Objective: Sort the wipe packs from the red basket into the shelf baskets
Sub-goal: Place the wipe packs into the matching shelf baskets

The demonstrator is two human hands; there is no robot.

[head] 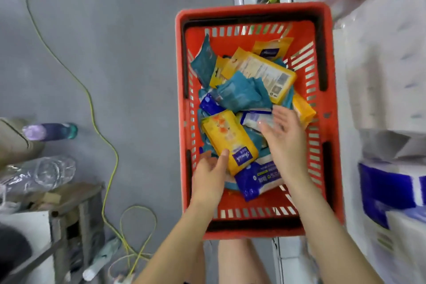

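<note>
Head view looks straight down into the red basket (253, 10), which stands on a grey floor (138, 53) just beside a white shelf (380, 76) on its right. Wipe packs lie heaped inside it. A big yellow pack (260, 71) lies label-down toward the far right corner, over crumpled teal packs (242, 93). One more teal pack (204, 62) leans on the far left wall. A blue pack (255, 180) lies near the near edge.

The left hand (211, 175) grasps a flowered yellow pack (228, 136) at its near end by the left wall, thumb on top and fingers tucked under the pack's edge. The right hand (285, 138) is released, its fingers spread and motion-blurred over a white pack (253, 120) in the middle; whether it touches the pack I cannot tell.

A green cable (92, 110) snakes over the floor on the left, past a purple bottle (50, 131) and a clear bottle (48, 173).
</note>
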